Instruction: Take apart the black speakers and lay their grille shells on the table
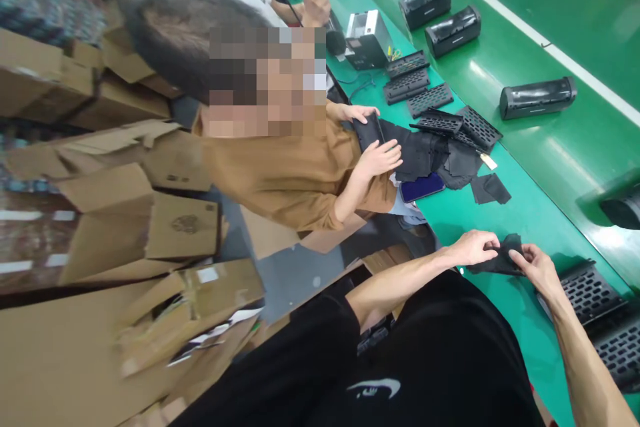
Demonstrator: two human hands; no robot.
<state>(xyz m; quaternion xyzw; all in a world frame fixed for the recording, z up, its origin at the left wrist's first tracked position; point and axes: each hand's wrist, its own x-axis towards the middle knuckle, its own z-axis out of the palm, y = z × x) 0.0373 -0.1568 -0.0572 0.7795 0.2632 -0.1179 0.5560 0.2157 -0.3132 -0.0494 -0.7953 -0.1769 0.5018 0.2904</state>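
Note:
Between my two hands is a thin black cloth piece (500,259), creased and folded up at its top. My left hand (474,248) pinches its left end with thumb and fingers. On the other side, my right hand (537,269) has its thumb and fingers closed on the right edge. The cloth is just above the green table (545,227). Close by my right hand and forearm lies a black perforated panel (590,292), with another perforated panel (620,350) below it, partly cut off by the frame.
A co-worker in a brown shirt (270,177) handles black sheet (369,132) beside a pile of cloth pieces (457,163). A phone (423,187) lies near them. Black cylindrical units (537,98) stand on the green line beyond. Cardboard boxes (183,223) fill the left.

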